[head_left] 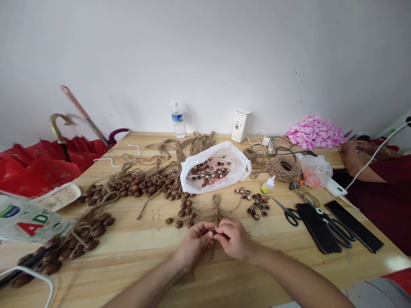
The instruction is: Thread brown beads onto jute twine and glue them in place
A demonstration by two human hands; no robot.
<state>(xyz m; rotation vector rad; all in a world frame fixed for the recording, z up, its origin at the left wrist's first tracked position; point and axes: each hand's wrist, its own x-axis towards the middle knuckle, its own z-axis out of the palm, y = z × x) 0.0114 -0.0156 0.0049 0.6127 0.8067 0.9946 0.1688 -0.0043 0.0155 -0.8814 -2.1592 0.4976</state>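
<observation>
My left hand (197,239) and my right hand (233,238) meet at the front middle of the table, fingertips pinched together at the lower end of a knotted twine piece (216,205). A small brown thing shows between the fingertips; the fingers cover most of it. The twine's loop lies flat beyond my hands, with loose strands spreading to both sides. Just left of it are loose brown nuts (182,213). Halved shells (257,207) lie to the right, near a small glue bottle (267,185). An open white bag (215,169) of shell pieces stands behind.
Strung nuts (138,184) cover the left side. Scissors (289,214), a black phone (317,226) and a twine coil (284,169) lie at right. A water bottle (178,120) and white box (240,125) stand by the wall. Another person's arm (361,164) is at far right.
</observation>
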